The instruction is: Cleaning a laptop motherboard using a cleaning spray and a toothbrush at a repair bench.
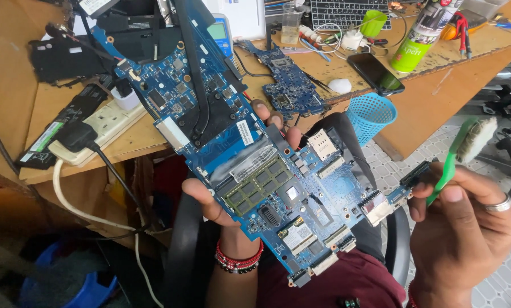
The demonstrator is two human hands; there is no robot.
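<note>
My left hand (224,199) holds a large blue laptop motherboard (249,171) from underneath, thumb on its near-left edge and fingertips showing past its far edge. The board tilts up toward the desk, with a black heat pipe, memory chips and silver connectors on its face. My right hand (466,222) grips a green-handled brush (463,148) with worn white bristles pointing up and away. That hand sits just right of the board's right corner connector, with a ring on one finger. Red bead bracelets circle my left wrist.
A wooden desk (426,102) carries a second blue circuit board (292,85), a white power strip (104,122), a black phone (376,73), a green spray can (421,34), a keyboard (346,11) and a blue mesh basket (370,114). Tiled floor lies at right.
</note>
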